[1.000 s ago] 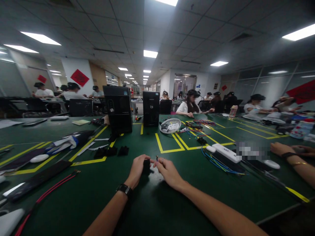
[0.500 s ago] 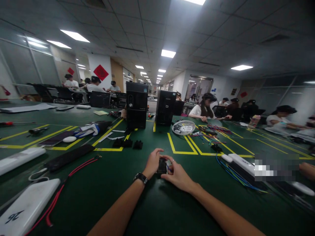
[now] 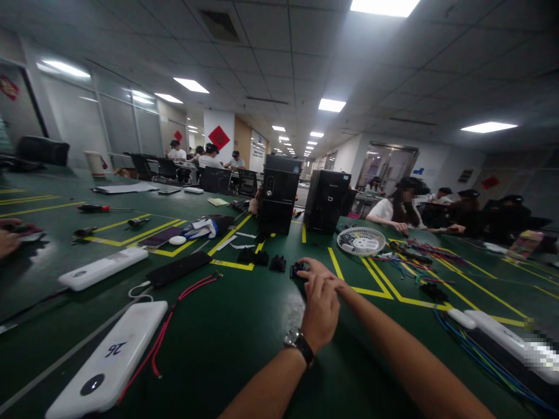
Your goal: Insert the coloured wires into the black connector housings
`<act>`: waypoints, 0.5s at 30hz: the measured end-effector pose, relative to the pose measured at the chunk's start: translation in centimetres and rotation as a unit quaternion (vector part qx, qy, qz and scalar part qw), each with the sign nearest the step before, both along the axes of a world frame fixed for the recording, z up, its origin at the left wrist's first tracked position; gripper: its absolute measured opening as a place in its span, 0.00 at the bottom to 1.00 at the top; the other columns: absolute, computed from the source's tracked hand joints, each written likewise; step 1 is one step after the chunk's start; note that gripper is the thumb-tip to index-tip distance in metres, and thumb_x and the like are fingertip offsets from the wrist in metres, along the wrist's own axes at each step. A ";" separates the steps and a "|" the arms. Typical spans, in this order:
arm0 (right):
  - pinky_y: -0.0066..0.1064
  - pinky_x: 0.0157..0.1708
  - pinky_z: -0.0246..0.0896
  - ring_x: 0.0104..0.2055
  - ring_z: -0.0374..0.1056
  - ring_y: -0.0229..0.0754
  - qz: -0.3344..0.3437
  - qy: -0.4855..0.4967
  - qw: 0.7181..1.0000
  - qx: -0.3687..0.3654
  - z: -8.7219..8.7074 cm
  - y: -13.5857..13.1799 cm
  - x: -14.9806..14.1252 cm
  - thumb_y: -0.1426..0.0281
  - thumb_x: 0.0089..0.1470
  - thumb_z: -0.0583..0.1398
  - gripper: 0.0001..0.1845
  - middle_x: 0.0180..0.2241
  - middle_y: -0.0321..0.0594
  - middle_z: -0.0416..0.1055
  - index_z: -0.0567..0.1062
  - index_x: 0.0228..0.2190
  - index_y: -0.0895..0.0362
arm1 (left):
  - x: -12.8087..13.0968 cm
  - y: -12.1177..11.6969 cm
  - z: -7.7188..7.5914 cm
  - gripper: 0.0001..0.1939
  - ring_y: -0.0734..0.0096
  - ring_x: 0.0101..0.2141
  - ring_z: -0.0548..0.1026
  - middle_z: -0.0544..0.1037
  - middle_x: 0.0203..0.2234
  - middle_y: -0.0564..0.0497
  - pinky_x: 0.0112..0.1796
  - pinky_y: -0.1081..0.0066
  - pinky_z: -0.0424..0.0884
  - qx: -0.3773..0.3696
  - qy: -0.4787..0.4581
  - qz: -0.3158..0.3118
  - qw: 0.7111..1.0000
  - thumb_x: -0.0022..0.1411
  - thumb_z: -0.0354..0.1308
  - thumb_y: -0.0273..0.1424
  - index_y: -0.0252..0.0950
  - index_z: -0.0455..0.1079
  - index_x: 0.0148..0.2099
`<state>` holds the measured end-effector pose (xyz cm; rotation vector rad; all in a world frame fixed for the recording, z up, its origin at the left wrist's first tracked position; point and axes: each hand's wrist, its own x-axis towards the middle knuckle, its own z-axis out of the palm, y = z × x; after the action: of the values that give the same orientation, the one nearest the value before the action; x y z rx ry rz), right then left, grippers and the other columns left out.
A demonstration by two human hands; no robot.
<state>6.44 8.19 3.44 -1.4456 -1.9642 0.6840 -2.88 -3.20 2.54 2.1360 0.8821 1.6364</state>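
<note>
My right hand (image 3: 317,269) reaches forward over the green table, its fingertips closed on a small black plastic part (image 3: 295,270) at table level. Just left of it stands a similar black part (image 3: 278,263), with more black parts (image 3: 252,256) beyond in a row. My left hand (image 3: 323,308), with a watch on its wrist, is nearer to me and overlaps my right wrist in view. Its fingers are curled together, and whatever may be inside them is hidden. I cannot tell whether the two hands touch.
Two black computer towers (image 3: 279,201) stand behind the parts. A white fan-like grille (image 3: 360,241) and tangled wires (image 3: 414,256) lie to the right. On the left are a white power bank (image 3: 109,361), red wires (image 3: 163,326) and a black pouch (image 3: 179,272). A person (image 3: 404,209) sits across the table.
Both hands were together on the black part nearer to me. My right hand has carried it forward beside the other parts; my left hand has come off it. The view has turned left.
</note>
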 end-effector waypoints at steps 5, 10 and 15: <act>0.32 0.36 0.60 0.33 0.65 0.40 0.006 -0.024 0.999 -0.022 0.7 1.3 -1.9 0.69 0.45 0.64 0.27 0.32 0.40 0.70 0.69 0.49 0.59 | 0.9 -1.3 -0.1 0.14 0.63 0.45 0.63 0.68 0.45 0.47 0.46 0.61 0.60 0.086 0.098 -0.040 0.991 0.61 0.46 0.24 0.38 0.65 0.48; 0.28 0.28 0.61 0.27 0.64 0.37 0.009 -0.002 0.999 -0.050 2.4 0.5 -2.2 0.65 0.58 0.52 0.19 0.29 0.39 0.68 0.69 0.49 0.58 | 1.9 -2.5 -0.3 0.13 0.65 0.44 0.64 0.68 0.43 0.47 0.44 0.65 0.61 0.182 0.149 -0.072 0.969 0.59 0.48 0.25 0.37 0.66 0.46; 0.29 0.34 0.65 0.34 0.70 0.36 0.195 0.134 0.959 -0.158 4.5 -2.4 -6.2 0.65 0.59 0.53 0.31 0.44 0.44 0.69 0.49 0.61 0.55 | 3.3 -5.9 -0.4 0.08 0.67 0.37 0.64 0.68 0.35 0.51 0.37 0.66 0.59 0.248 0.165 -0.164 0.940 0.57 0.52 0.29 0.40 0.66 0.40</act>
<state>0.20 5.82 7.94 -1.0630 -1.9991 1.3487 0.42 -9.07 2.12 2.7707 0.1600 1.4576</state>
